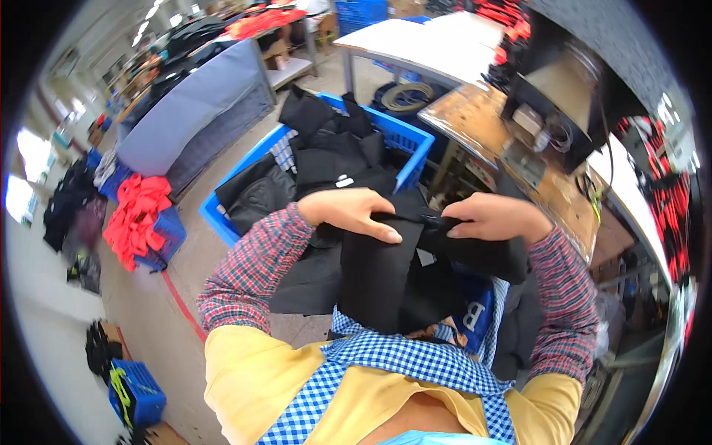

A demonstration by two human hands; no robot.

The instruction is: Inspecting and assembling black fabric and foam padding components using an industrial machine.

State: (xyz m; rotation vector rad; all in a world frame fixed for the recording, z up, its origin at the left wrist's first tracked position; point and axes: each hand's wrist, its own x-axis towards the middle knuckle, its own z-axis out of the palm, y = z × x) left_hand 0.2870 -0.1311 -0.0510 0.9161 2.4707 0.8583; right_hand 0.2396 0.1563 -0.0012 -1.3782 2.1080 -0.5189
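Note:
Between my hands, in front of my body, hangs a piece of black fabric point(377, 274). My left hand point(352, 212) pinches its upper edge, thumb on top and fingers partly hidden beneath. My right hand point(495, 217) is closed on a bunched fold of the same black fabric, to the right. A small white label shows on the cloth below that hand. Just beyond stands a blue plastic crate point(417, 165), heaped with black garment pieces point(319, 159); one bit of blue checked cloth point(282, 154) pokes out at its left.
A worn wooden workbench point(475, 119) with metal equipment stands at the right. A white-topped table point(423, 44) is farther back. On the left floor are a blue bin with bright red cloth point(139, 215) and a smaller blue crate point(144, 393). A grey-covered stand point(200, 107) rises behind.

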